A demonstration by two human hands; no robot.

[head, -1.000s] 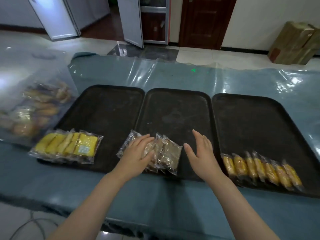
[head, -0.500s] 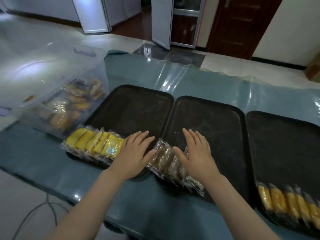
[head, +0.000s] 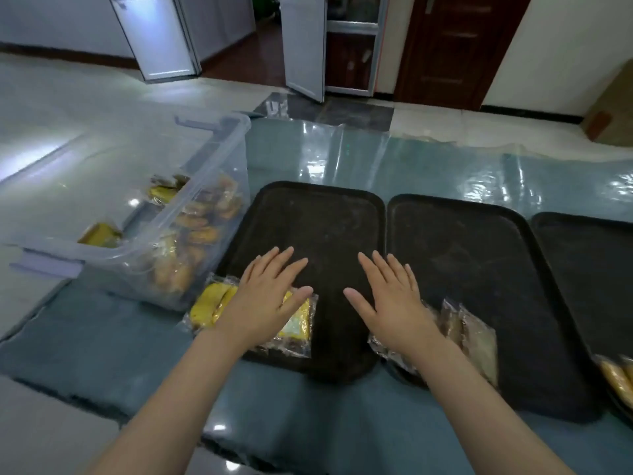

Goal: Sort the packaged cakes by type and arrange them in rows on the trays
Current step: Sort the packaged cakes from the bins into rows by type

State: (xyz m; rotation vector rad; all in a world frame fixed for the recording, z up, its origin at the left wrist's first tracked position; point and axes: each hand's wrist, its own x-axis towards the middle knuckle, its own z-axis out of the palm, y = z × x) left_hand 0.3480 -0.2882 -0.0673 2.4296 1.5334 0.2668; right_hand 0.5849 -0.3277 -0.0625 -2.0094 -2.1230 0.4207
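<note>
Two bare forearms reach in from the near edge over a table (head: 102,341) covered with blue-green cloth under clear plastic sheeting. The left hand (head: 265,298) is spread flat, fingers straight and apart, over the row of yellow packaged cakes (head: 210,305) that lies along the near left edge of the left tray (head: 318,217); whether the palm presses on the wrappers or is just above them cannot be told. The right hand (head: 388,298) is likewise flat and released, fingers straight, over the near right part of the same tray and gripping nothing. Its wrist covers the left end of a row of brown packaged cakes (head: 474,337), which lies at the near left corner of the middle tray (head: 479,241).

At the far right edge of the view, the corner of a third dark tray (head: 589,248) shows, with the ends of some orange-yellow packaged cakes (head: 616,377) at its near side, mostly cut off.

To the left of the trays stands a clear plastic storage bin (head: 219,159) with lilac handles, touching or just beside the left tray's edge. Inside it lies a loose heap of unsorted packaged cakes (head: 198,231), yellow and golden-brown, blurred through the wall.

Beyond the table lie pale floor tiles, an open white door (head: 303,46), a dark wooden door (head: 455,46) and, at the far right, part of a cardboard box (head: 613,108).
</note>
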